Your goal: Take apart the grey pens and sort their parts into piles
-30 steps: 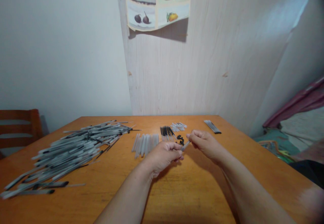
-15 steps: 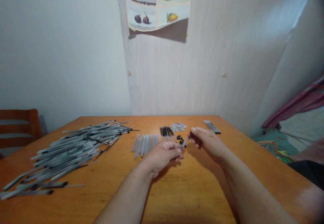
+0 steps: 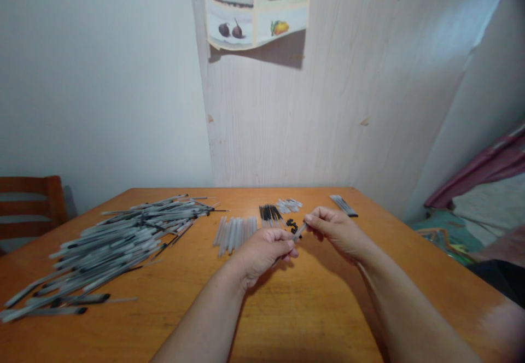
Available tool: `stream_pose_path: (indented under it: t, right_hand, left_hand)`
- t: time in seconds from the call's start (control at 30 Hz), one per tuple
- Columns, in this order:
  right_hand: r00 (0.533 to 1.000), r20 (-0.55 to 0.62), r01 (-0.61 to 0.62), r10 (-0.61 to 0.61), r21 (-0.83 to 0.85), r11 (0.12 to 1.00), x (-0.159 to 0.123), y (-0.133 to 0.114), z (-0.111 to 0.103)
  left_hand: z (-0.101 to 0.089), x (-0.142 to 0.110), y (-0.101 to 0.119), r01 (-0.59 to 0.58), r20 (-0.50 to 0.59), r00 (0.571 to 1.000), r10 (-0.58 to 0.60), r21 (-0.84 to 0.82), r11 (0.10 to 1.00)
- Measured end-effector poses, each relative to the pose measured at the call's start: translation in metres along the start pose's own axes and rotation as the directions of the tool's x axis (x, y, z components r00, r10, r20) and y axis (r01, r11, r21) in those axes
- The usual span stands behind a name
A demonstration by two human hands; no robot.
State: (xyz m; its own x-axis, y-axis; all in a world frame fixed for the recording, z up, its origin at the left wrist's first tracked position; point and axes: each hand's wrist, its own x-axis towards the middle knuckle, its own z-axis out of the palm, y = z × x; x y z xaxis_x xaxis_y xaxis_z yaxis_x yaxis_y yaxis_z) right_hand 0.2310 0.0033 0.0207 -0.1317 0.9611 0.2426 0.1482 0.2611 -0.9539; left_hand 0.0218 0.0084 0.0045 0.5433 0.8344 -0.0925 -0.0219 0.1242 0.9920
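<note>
My left hand [image 3: 264, 251] is closed in a fist round the lower part of a clear pen barrel [image 3: 298, 232], above the middle of the orange wooden table [image 3: 311, 308]. My right hand [image 3: 334, 229] pinches the barrel's upper end with thumb and fingers. Just behind the hands lie a few small black pen caps [image 3: 292, 224], a row of black refills [image 3: 270, 214] and a row of clear barrels [image 3: 234, 231].
A big heap of assembled grey pens [image 3: 110, 245] covers the table's left side. Small clear parts [image 3: 289, 205] and a dark bundle of pens [image 3: 343, 205] lie at the far edge. A wooden chair [image 3: 30, 204] stands left; bedding [image 3: 479, 199] is on the right.
My right hand has shifted slightly up and back along the pen barrel. My left hand has stayed in place, still gripping it.
</note>
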Motion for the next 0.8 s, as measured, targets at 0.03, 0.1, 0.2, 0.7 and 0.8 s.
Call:
stream_pose_path:
  t: [0.03, 0.1, 0.2, 0.7, 0.8]
  right_hand:
    - [1.0, -0.008, -0.003, 0.003, -0.022, 1.0, 0.0, 0.0005, 0.0002]
    - [1.0, -0.024, -0.014, 0.013, -0.06, 0.998, -0.0003, 0.0009, 0.0012]
    - [0.999, -0.033, -0.006, 0.002, -0.121, 0.993, -0.0004, 0.0008, 0.0031]
    - [0.998, -0.047, 0.03, -0.038, -0.162, 0.986, 0.0008, -0.0011, 0.0029]
    - [0.999, -0.051, -0.008, 0.005, -0.059, 0.998, 0.0003, -0.0025, 0.0004]
  left_hand:
    - [0.0001, 0.0002, -0.0003, 0.0, 0.002, 1.0, 0.0, 0.005, 1.0]
    - [0.0006, 0.0003, -0.0005, 0.002, 0.004, 1.0, -0.002, 0.012, 1.0]
    - [0.002, 0.0, -0.0007, -0.003, 0.003, 1.0, 0.003, 0.014, 1.0]
    - [0.0013, 0.0004, -0.001, 0.011, 0.0, 1.0, -0.011, 0.087, 0.996]
    - [0.0011, -0.0006, 0.0008, 0.003, -0.006, 1.0, -0.003, 0.065, 0.998]
